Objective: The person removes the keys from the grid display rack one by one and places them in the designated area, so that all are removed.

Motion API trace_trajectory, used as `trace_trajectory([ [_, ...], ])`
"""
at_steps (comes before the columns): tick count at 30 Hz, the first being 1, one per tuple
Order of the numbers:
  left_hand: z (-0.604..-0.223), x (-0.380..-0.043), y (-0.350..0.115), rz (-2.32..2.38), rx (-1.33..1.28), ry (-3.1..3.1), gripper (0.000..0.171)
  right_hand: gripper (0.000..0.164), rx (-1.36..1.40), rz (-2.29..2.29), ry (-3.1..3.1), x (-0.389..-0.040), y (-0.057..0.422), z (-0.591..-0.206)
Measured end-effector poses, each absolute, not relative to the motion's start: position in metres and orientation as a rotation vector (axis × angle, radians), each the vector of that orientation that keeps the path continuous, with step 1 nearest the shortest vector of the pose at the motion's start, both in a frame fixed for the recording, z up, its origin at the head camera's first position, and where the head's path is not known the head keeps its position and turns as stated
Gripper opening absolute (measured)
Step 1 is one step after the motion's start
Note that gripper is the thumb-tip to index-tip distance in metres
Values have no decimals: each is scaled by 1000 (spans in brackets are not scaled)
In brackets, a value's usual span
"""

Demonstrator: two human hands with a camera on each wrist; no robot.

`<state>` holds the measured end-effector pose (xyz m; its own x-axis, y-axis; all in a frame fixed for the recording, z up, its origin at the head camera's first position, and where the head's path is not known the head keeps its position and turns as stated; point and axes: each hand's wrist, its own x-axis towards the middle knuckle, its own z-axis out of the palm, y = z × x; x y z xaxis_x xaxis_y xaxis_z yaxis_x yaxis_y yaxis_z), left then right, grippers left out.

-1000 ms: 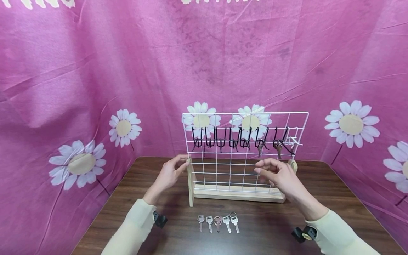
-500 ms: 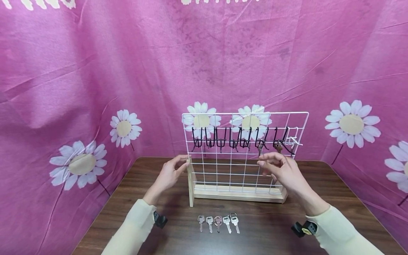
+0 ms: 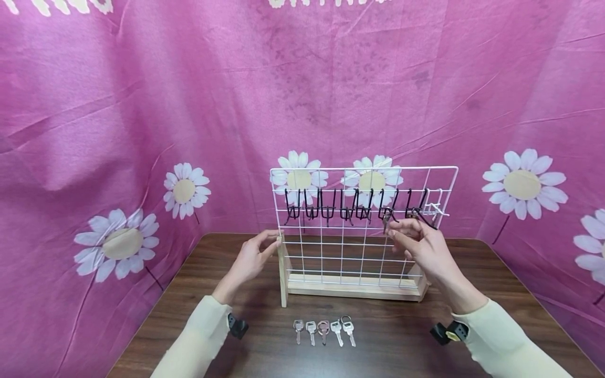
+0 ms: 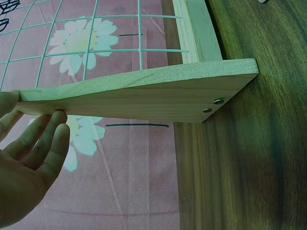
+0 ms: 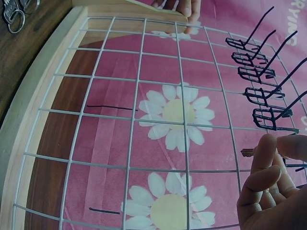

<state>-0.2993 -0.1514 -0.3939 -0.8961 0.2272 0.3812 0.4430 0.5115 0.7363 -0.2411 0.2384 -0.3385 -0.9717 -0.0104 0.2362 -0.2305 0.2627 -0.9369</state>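
Observation:
A white wire grid rack [image 3: 361,236] stands on wooden supports, with black hooks [image 3: 327,207] in a row along its upper part. My left hand [image 3: 250,257] grips the top of its left wooden side piece [image 4: 120,96], thumb on one face and fingers on the other. On a hook toward the right hangs a key [image 3: 386,221]. The right hand [image 3: 423,249] pinches this key between thumb and fingertips; its blade tip [image 5: 247,152] sticks out past them. Another hanging key [image 3: 414,212] further right is mostly hidden behind that hand.
Several loose keys [image 3: 323,332] lie in a row on the dark wooden table [image 3: 264,346] before the rack. A white hook [image 3: 433,209] sits at the grid's right end. The pink flowered cloth [image 3: 227,105] hangs behind.
My right hand has risen from below the hanging keys to the level of the left one and now holds it. The left hand has stayed on the rack's side piece.

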Motion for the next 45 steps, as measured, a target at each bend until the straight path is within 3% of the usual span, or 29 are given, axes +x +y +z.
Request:
trace_trajectory([
  [21, -393, -298, -152, -1321, -564, -2518, 28, 41, 260, 1686, -2300, -249, 232, -343],
  [32, -391, -299, -152, -1310, -573, -2517, 29, 21, 232, 1768, -2265, -248, 229, -339],
  [45, -392, -297, -152, -1313, -570, -2525, 30, 34, 264, 1493, -2341, -251, 227, -339],
])
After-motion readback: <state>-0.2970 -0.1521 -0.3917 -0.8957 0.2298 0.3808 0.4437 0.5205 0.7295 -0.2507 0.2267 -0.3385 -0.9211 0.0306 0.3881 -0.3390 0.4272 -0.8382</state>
